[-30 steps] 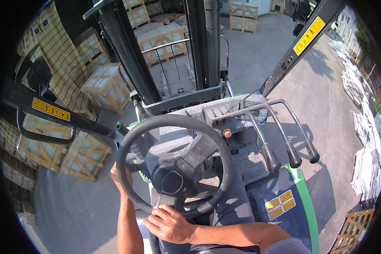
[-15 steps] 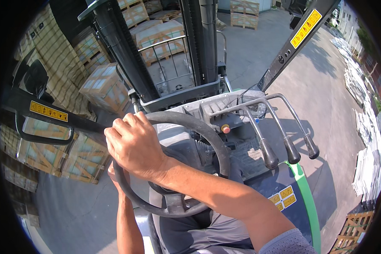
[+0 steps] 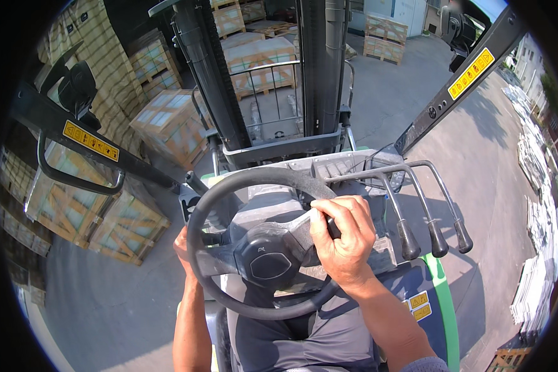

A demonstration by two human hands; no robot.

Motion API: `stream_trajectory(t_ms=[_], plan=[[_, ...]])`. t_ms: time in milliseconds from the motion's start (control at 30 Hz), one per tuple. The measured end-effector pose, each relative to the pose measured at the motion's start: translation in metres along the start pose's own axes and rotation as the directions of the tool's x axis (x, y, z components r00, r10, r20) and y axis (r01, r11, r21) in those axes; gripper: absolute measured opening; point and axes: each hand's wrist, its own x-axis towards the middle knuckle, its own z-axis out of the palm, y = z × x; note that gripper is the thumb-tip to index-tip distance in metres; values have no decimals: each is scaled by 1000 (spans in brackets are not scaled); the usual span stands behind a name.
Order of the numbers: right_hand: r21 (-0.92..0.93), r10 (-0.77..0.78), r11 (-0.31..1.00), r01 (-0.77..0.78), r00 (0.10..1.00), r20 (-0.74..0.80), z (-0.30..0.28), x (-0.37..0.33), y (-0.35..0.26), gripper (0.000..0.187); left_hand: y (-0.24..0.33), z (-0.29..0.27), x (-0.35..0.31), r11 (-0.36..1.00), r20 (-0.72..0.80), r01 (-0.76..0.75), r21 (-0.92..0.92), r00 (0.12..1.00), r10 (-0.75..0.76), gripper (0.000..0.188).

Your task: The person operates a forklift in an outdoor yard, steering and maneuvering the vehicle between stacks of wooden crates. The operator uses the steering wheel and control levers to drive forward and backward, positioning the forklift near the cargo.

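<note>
I sit on a forklift and look down at my black steering wheel point(image 3: 260, 242). My right hand point(image 3: 344, 239) is on the right side of the wheel — its fingers are curled tight around the rim and a spoke. My left hand point(image 3: 185, 248) is at the left edge of the wheel, mostly hidden behind the rim, so I cannot tell if those fingers are closed or not. Three long levers point(image 3: 437, 239) with dark knobs stand just to the right of my right hand, not touching it. The tall black mast point(image 3: 319, 68) rises in front of the wheel. Wooden crates point(image 3: 167, 127) sit on the ground to the left — wrapped and stacked.
</note>
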Motion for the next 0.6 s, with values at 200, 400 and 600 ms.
stream_trajectory(t_ms=[200, 400, 600], plan=[[17, 32, 999, -32, 999, -8, -3, -15, 1, 19, -25, -3, 11, 1000, -3, -1, -8, 1000, 1, 28], [11, 59, 998, -59, 997, -58, 24, 15, 3, 16, 3, 7, 16, 991, 10, -32, 134, 999, 31, 22], [131, -28, 991, 34, 998, -49, 83, 50, -13, 17, 10, 11, 18, 981, -41, -64, 185, 997, 73, 22]])
